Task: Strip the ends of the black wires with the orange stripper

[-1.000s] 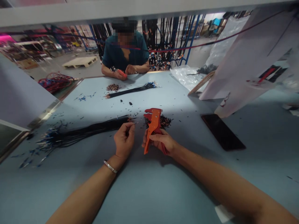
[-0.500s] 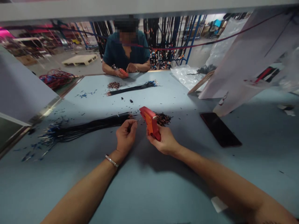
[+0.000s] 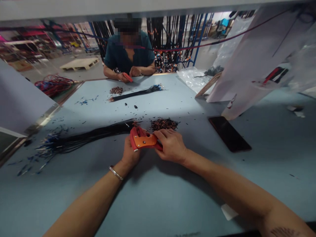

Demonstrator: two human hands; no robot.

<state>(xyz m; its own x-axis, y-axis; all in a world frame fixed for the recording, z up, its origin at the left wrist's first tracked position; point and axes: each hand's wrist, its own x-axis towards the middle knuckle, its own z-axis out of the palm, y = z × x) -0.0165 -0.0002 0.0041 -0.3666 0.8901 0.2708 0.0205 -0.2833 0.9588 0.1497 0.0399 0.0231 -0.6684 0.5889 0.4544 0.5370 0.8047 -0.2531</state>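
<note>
Plainly, the right hand [image 3: 172, 144] is clamped on the right end of the tool [image 3: 145, 141], whose orange-and-red body sticks out left of that grip, its head in front of the left hand [image 3: 130, 153]. The left fingers are mostly hidden there, so I cannot tell whether they are together or hold anything. Wires [image 3: 93, 135] lie bundled to the left, and a heap [image 3: 164, 123] of scraps lies just on the far side of the right hand. The phone [image 3: 230, 134] is farther right; at the far edge, a person [image 3: 142, 56] holds a red object [image 3: 127, 77]
</note>
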